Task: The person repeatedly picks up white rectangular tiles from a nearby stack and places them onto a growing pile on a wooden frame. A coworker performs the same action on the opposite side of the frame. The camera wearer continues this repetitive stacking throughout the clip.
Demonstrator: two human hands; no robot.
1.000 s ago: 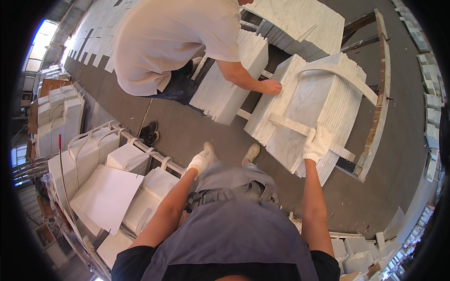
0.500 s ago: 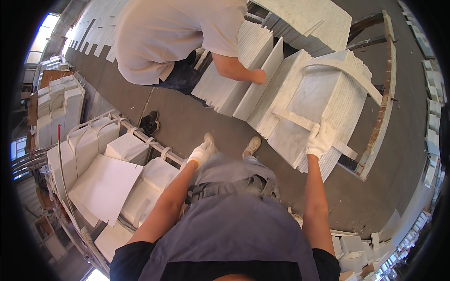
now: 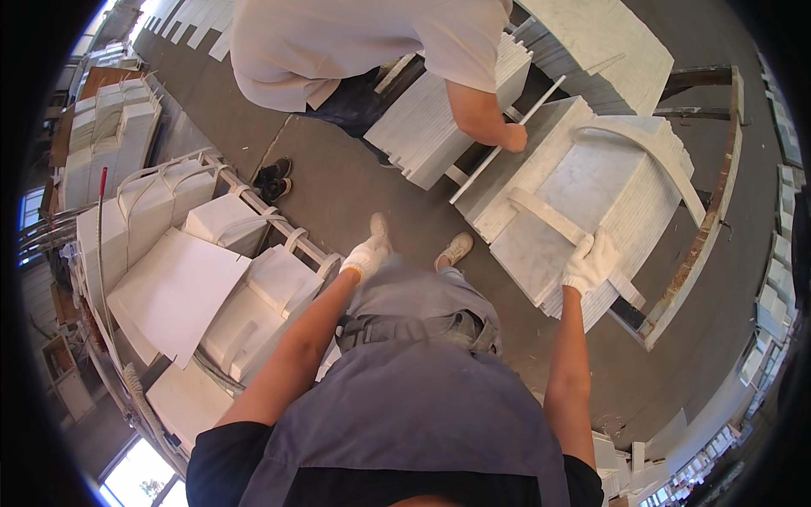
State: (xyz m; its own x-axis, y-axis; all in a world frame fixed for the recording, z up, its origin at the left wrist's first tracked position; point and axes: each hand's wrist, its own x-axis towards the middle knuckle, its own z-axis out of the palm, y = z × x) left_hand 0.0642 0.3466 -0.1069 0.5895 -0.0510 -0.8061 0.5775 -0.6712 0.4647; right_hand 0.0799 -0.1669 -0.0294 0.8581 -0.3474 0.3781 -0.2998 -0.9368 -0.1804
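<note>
My right hand (image 3: pixel 591 264), in a white knitted glove, rests with its fingers laid out on a stack of marble slabs (image 3: pixel 541 262), beside a pale flat strip (image 3: pixel 545 213) that crosses the stack. My left hand (image 3: pixel 368 256), gloved too, lies against my leg with its fingers stretched forward; it holds nothing that I can see. Across from me, a bent-over co-worker in a pale shirt has a bare hand (image 3: pixel 514 137) on a thin slab (image 3: pixel 490 171) standing on edge between two stacks. A curved pale strip (image 3: pixel 655 150) lies over the right stack.
A rusty metal frame (image 3: pixel 708 221) surrounds the slabs at the right. On my left, a rack (image 3: pixel 306 245) carries pale blocks, with a white sheet (image 3: pixel 179 291) over them. The co-worker's dark shoes (image 3: pixel 272 179) stand on the grey floor between rack and stacks.
The co-worker has tipped the thin slab away from the left stack, so it now shows nearly edge-on between the stacks. My hands stay in place; the view has shifted slightly.
</note>
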